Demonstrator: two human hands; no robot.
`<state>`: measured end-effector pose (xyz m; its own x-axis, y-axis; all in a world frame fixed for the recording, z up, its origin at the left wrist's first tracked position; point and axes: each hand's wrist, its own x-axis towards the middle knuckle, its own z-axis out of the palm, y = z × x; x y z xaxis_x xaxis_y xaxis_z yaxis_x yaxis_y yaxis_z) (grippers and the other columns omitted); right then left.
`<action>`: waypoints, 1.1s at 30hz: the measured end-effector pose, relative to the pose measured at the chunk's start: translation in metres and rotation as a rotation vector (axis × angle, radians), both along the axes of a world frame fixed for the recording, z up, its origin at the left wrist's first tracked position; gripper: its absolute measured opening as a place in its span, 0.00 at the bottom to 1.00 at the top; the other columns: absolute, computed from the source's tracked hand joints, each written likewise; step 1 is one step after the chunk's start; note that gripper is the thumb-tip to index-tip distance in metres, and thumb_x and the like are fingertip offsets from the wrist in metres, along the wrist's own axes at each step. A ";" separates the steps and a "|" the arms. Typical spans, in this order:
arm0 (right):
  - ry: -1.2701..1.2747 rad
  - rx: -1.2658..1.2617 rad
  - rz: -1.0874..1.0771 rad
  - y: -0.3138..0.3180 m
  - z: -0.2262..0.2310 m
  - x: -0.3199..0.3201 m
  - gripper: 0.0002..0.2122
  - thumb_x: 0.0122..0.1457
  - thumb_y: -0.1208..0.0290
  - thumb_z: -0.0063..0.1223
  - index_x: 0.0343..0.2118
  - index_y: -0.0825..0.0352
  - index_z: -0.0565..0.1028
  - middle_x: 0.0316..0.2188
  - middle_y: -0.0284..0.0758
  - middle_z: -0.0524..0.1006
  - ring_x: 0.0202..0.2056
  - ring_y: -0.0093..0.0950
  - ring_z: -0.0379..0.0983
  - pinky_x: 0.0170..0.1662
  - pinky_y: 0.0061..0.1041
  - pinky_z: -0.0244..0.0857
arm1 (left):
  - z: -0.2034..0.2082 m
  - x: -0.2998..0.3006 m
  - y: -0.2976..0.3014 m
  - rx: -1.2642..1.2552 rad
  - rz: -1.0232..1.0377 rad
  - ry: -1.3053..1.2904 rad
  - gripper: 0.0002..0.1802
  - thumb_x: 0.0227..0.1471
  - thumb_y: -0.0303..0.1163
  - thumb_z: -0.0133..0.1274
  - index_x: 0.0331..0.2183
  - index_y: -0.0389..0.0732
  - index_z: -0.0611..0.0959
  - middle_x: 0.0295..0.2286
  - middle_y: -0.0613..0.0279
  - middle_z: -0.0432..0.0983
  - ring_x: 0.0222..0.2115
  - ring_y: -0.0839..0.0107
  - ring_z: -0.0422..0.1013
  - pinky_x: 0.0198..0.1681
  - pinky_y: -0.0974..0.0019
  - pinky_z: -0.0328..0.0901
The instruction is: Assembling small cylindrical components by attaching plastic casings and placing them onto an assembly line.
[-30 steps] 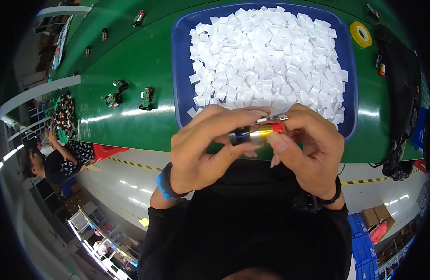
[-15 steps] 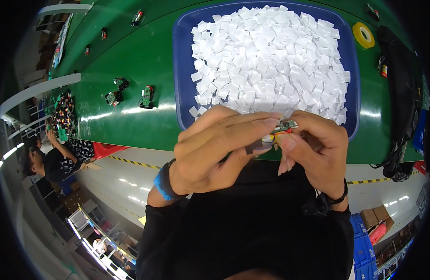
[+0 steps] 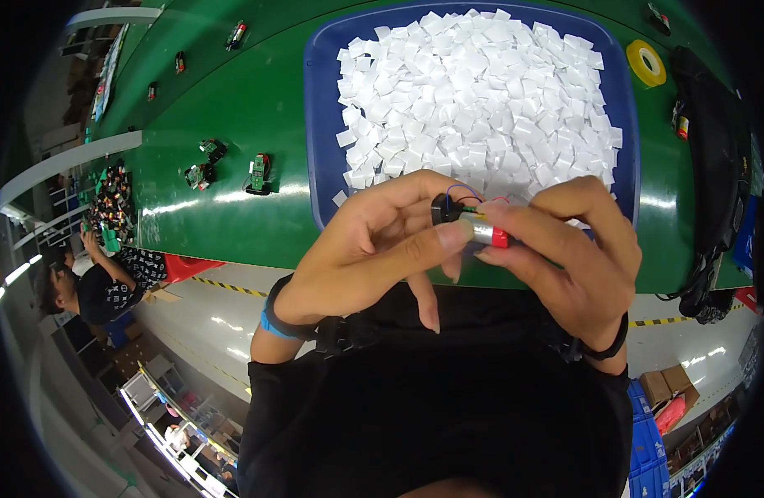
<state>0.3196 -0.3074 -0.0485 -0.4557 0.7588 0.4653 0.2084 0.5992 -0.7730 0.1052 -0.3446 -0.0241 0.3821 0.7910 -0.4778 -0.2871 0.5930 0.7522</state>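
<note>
Broadly, a glossy green tabletop (image 3: pixel 233 224) is stretching across the far side, its near edge running close to the hands; anything slipping toward the person could be going over that edge. A wide blue plastic tray (image 3: pixel 321 149) is sitting on it, holding a heap of small white square pieces (image 3: pixel 481 108). Loose grip here: the held part could be dropping into the heap and scattering squares.

Left hand (image 3: pixel 357 249) is clamping on a small silver cylinder with a red end (image 3: pixel 486 231), thumb pressing its side. Right hand (image 3: pixel 585 257) is pinching the red end. Both are meeting on this one part, over the tray's near side.

Far right, a yellow ring of tape (image 3: pixel 634 62) is lying well apart; on the left, small green circuit-board assemblies (image 3: pixel 259 173) are resting.

A short black round piece (image 3: pixel 442 209) is sitting at the cylinder's left end. Opposed twisting could be straining the joint, which fingers are hiding.

A thin blue wire (image 3: pixel 455 187) and a thin red wire (image 3: pixel 500 198) are arching above. Likeliest trouble: a fingertip snagging a free-standing loop and tugging it loose. Whether their ends are holding firmly, cannot tell.
</note>
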 end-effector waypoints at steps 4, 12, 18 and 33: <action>-0.013 -0.020 0.050 0.005 -0.001 0.009 0.17 0.41 0.73 0.72 0.38 0.67 0.84 0.28 0.32 0.75 0.25 0.23 0.72 0.27 0.18 0.64 | 0.005 0.007 0.006 0.100 0.010 0.045 0.17 0.61 0.25 0.53 0.50 0.31 0.74 0.34 0.57 0.77 0.30 0.77 0.73 0.22 0.73 0.75; -0.013 -0.223 -0.148 -0.004 0.045 -0.002 0.24 0.46 0.77 0.70 0.49 0.67 0.78 0.31 0.35 0.78 0.26 0.24 0.74 0.27 0.19 0.67 | 0.047 -0.037 0.117 0.396 -0.188 0.502 0.20 0.58 0.40 0.57 0.45 0.34 0.79 0.37 0.61 0.76 0.32 0.78 0.72 0.23 0.75 0.71; -0.133 -0.128 -0.026 -0.012 0.081 0.018 0.25 0.47 0.79 0.69 0.51 0.67 0.75 0.31 0.36 0.78 0.26 0.25 0.75 0.27 0.20 0.69 | -0.002 -0.115 0.259 0.845 0.000 1.654 0.27 0.52 0.51 0.61 0.44 0.38 0.83 0.37 0.54 0.79 0.35 0.70 0.74 0.41 0.64 0.68; -0.146 -0.022 -0.074 0.009 0.076 0.038 0.19 0.47 0.81 0.68 0.45 0.69 0.77 0.32 0.38 0.79 0.30 0.31 0.77 0.29 0.22 0.71 | 0.073 -0.018 0.228 0.648 -0.340 0.899 0.17 0.58 0.42 0.54 0.41 0.39 0.85 0.38 0.68 0.80 0.37 0.80 0.70 0.40 0.73 0.63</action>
